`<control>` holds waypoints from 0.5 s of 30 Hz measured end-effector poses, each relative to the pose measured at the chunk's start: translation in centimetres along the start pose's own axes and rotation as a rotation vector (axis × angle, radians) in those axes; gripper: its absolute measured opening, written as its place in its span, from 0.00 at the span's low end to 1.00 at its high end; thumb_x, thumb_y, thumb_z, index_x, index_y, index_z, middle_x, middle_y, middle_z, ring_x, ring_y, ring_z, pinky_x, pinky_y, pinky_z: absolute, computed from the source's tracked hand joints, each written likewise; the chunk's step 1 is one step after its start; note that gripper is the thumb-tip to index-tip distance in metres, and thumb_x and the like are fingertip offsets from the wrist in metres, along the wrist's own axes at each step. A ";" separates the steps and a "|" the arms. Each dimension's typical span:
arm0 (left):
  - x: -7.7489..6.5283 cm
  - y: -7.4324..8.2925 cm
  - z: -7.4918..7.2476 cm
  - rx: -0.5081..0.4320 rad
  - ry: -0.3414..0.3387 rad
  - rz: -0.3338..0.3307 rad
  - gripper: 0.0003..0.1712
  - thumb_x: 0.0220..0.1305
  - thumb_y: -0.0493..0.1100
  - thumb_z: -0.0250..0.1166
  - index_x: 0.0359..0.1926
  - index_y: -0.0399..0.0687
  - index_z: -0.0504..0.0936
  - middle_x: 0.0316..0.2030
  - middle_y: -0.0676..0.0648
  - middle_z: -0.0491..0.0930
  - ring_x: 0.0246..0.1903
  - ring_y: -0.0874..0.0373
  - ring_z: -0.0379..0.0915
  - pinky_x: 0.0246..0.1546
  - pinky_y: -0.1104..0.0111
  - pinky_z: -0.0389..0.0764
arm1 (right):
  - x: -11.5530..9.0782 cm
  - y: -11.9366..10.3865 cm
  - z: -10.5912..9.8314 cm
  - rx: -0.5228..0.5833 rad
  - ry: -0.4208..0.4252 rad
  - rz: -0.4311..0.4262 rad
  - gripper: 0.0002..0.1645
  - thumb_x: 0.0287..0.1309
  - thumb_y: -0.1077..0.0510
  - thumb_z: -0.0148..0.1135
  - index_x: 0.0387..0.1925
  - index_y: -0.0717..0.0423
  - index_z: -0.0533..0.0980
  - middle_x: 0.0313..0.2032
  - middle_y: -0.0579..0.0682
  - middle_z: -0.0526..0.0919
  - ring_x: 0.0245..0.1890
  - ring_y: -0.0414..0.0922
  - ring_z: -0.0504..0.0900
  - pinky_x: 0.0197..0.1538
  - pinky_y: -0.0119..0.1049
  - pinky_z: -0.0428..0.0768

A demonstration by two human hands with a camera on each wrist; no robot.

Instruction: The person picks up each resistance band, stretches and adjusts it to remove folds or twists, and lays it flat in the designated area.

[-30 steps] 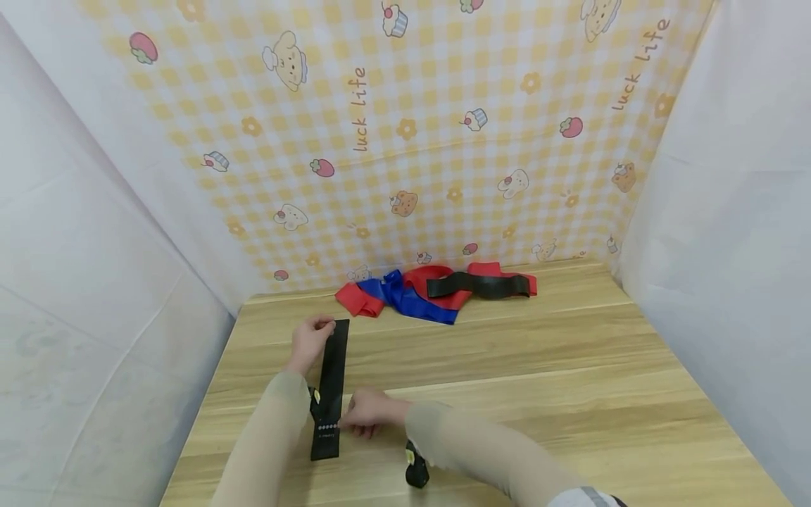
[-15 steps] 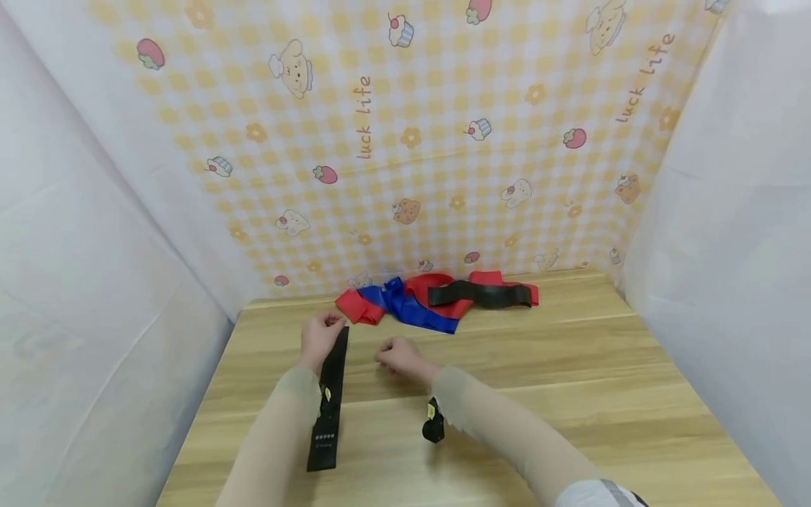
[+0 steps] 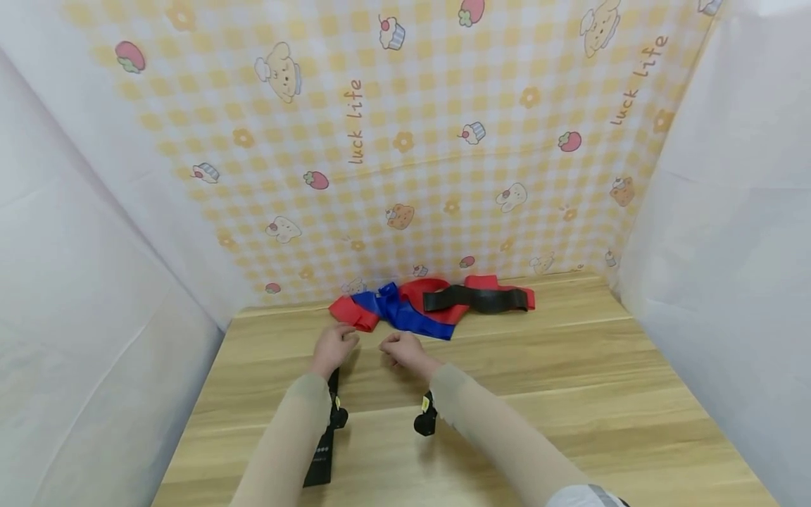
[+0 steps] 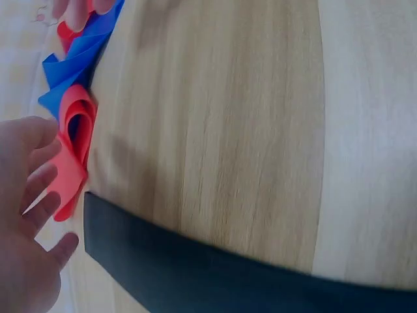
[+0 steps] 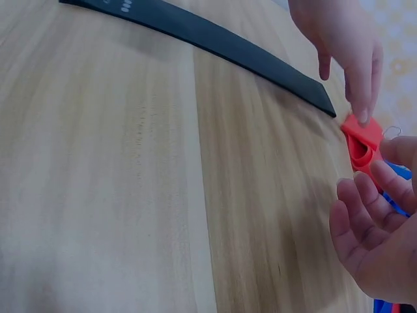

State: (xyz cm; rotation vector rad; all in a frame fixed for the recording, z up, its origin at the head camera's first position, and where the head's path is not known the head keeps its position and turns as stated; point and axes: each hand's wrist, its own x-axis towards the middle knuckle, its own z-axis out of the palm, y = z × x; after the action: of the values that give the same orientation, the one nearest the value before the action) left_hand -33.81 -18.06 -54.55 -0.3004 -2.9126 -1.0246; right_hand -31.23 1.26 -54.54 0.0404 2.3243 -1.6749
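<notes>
Black strip (image 3: 319,470) lies flat on the wooden table (image 3: 570,366), lower part of the head view, left of centre; long axis runs near-vertical there, top leaning slightly right, printed end with pale dots at the bottom; part of its length hidden by the left sleeve (image 3: 279,443) and left wrist camera (image 3: 340,418); in the left wrist view it runs from lower left to the right edge, square-cut plain end at left; in the right wrist view it slants from upper left down to the right, plain end pointing toward the red band (image 3: 355,315).

Left hand (image 3: 334,348) is near the plain end; fingers spread, slightly bent, no hold on anything; left wrist view puts the thumb tip just beside that end, a gap showing between; right hand (image 3: 404,350) is off to the right of the strip, fingers loosely bent, thumb clear of them, nothing held.

Further out: red band, blue band (image 3: 415,322) and second black strip (image 3: 484,298) in a jumbled row along the table's back edge, mid-frame; second black strip on top of red; yellow check cloth (image 3: 431,176) behind, upper frame; white sheets (image 3: 728,232) both sides.
</notes>
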 end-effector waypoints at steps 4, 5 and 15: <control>0.1 0.9 0.6 0.080 -0.074 -0.030 0.23 0.66 0.43 0.61 0.56 0.30 0.78 0.64 0.32 0.66 0.64 0.34 0.59 0.61 0.42 0.61 | 0.1 0.2 -0.4 0.000 -0.007 0.016 0.11 0.61 0.57 0.62 0.39 0.60 0.82 0.33 0.56 0.83 0.26 0.50 0.82 0.27 0.37 0.80; 0.1 1.1 0.7 0.092 -0.095 -0.050 0.25 0.67 0.45 0.60 0.58 0.31 0.77 0.66 0.32 0.64 0.65 0.34 0.57 0.62 0.41 0.60 | 0.2 0.3 -0.5 0.003 -0.007 0.017 0.10 0.61 0.57 0.62 0.39 0.60 0.82 0.33 0.57 0.83 0.27 0.50 0.82 0.27 0.37 0.80; 0.8 1.2 1.2 0.215 -0.243 -0.162 0.37 0.73 0.57 0.46 0.69 0.33 0.62 0.73 0.35 0.49 0.70 0.31 0.39 0.61 0.31 0.46 | 0.5 0.8 -0.8 0.002 -0.023 0.009 0.10 0.62 0.56 0.62 0.37 0.60 0.82 0.31 0.57 0.83 0.23 0.45 0.80 0.26 0.36 0.80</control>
State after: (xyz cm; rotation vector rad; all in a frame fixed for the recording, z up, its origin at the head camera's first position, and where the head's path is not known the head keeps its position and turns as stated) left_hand -34.29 -16.28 -54.66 -0.1939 -3.2780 -0.7255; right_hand -31.72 2.25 -55.15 0.0317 2.3021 -1.6653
